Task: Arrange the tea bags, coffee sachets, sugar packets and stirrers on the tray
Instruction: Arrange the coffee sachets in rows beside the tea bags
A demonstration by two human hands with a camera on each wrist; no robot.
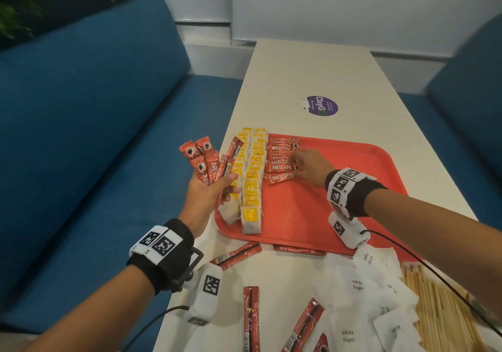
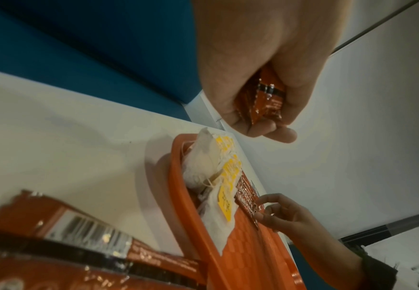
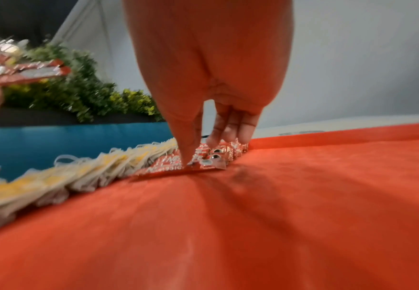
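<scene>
Both of my hands are busy with glossy red coffee sachets. My left hand (image 1: 209, 194) is raised beside the surface's left edge, fingers and thumb curled around a fanned bunch of sachets (image 1: 207, 161), crinkled foil sticks printed with a coffee cup and white lettering. My right hand (image 1: 309, 165) reaches onto the red tray (image 1: 339, 188), a rounded rectangular plastic tray with a raised rim and a fine textured floor. Its thumb and fingertips (image 3: 191, 155) press down on the nearest sachet in a row of sachets (image 1: 281, 160) lying flat, overlapped like shingles, at the tray's far left part; the fingers are nearly straight, touching rather than gripping.

Just left of that row, two long overlapping rows of tea bags (image 1: 251, 178) run along the tray's left side, soft white paper pouches with yellow tags and loose thread.

On the pale smooth surface (image 1: 312, 66), nearer to me than the tray, lie several loose sachets (image 1: 250, 319), mostly back side up showing barcodes. To their right is a heap of flat white paper sugar packets (image 1: 358, 286) labelled "White Sugar", and beyond those, at the right edge, a bundle of thin pale wooden stirrers (image 1: 440, 305). A round purple sticker (image 1: 322, 106) sits farther along the surface. Blue upholstered seats (image 1: 81, 107) flank both sides.
</scene>
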